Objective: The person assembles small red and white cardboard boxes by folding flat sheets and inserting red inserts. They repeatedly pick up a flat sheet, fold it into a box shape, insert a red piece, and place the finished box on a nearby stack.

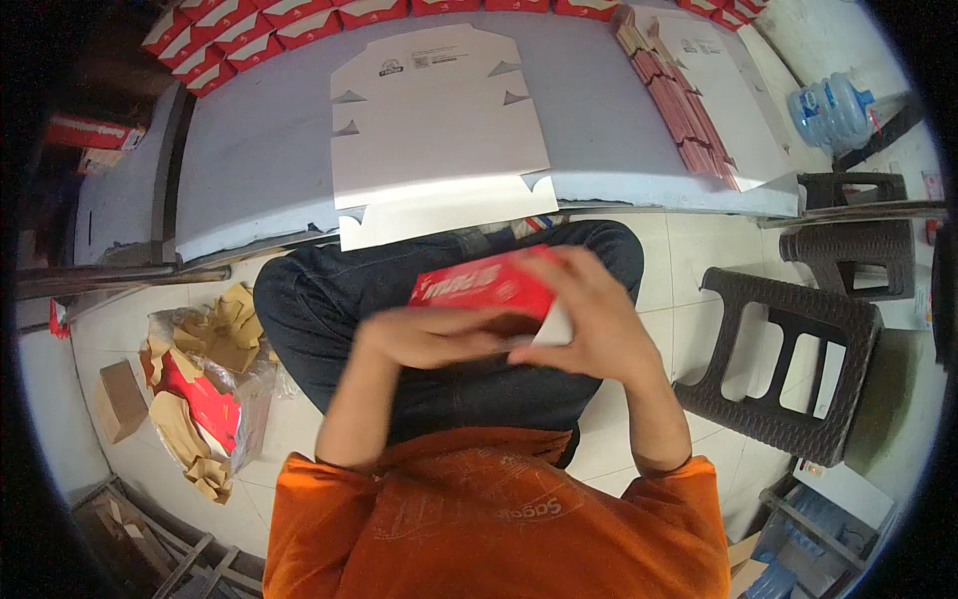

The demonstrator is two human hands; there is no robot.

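A red cardboard box (pixel 481 285) with white lettering and a white end, smooth, angular and slightly blurred, sits between your hands at the centre of the frame. Your right hand (pixel 596 316) clamps fingers and thumb on its right end; your left hand (pixel 434 337) lies along its near side, though blur hides whether those fingers grip. Above, a flat, notched white card sheet (pixel 439 125) overhangs the grey table (pixel 254 160). Red-and-white boxes (pixel 304 28) line the top; a brown, woven-textured plastic stool (pixel 848 384) stands at right.
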